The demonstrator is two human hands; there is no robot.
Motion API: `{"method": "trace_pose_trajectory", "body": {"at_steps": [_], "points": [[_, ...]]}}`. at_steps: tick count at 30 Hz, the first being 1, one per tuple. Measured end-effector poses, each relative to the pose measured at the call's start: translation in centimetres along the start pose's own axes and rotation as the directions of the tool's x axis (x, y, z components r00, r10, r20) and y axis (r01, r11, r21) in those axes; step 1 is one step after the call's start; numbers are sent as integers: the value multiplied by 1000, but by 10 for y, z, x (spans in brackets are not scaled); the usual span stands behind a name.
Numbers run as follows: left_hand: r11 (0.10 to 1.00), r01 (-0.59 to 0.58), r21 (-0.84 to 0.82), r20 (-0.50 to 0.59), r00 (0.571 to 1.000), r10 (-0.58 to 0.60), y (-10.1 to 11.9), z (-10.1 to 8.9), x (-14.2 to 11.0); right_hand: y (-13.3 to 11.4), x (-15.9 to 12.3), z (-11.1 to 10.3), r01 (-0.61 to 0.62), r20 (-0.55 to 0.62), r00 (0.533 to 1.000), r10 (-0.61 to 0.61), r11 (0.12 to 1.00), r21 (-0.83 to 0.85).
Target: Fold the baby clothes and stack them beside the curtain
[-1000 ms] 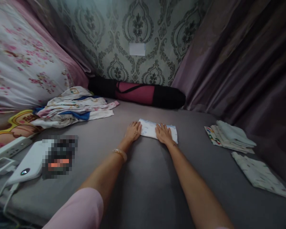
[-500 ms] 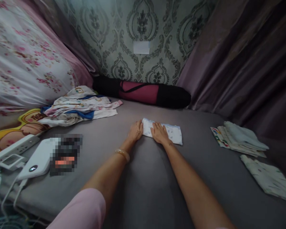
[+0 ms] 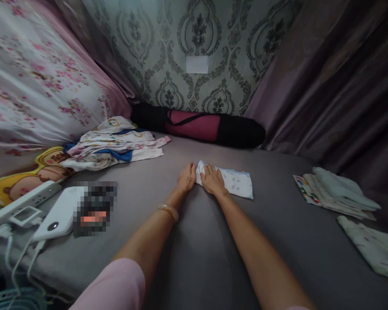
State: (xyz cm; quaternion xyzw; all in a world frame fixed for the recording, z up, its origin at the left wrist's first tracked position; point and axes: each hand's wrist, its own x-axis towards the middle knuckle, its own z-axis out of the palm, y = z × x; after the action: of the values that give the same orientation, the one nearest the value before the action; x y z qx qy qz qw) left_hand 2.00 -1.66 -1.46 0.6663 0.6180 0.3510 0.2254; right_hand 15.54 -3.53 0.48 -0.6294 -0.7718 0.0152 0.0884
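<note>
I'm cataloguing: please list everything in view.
Folded cloth: 1, white-blue, centre
Stack: 1, pale, right
Patterned cloth: 1, pale, right
Garments: several, mixed, left
Bag: 1, black-maroon, back
Card: 1, white, back
Wallpaper: 1, grey, back
Curtains: 2+, mauve, sides
Floral fabric: 1, white, left
Cartoon item: 1, yellow, left
Power strip, adapter, device: 1 each, white, left
Cables: several, white, left
Pixelated item: 1, black-orange, left
Latticework: 1, bluish, left
Surface: 1, grey, beneath
Bracelet: 1, pale, left
Sleeves: 2, pink, bottom
Left hand, right hand: 1 each, centre
</note>
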Motion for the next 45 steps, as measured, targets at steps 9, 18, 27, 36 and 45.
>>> {"method": "trace_pose_trajectory", "body": {"at_steps": [9,18,27,36,45], "points": [[998,24,-63,-8,1000,-25,1,-2,1,-19,16,-15,-7,28,1000,6,999,49],[997,6,-76,-17,1000,-7,-3,-1,3,-35,14,5,63,109,992,-70,996,70],[936,-292,198,74,956,283,-3,3,-2,14,-2,-25,-40,-39,998,47,985,169],[847,-410,338,289,902,322,-1,7,-8,47,-26,-16,-69,15,998,68,994,86],[834,-384,395,318,910,268,3,4,-8,71,-41,-21,-187,48,982,184,980,71]]}}
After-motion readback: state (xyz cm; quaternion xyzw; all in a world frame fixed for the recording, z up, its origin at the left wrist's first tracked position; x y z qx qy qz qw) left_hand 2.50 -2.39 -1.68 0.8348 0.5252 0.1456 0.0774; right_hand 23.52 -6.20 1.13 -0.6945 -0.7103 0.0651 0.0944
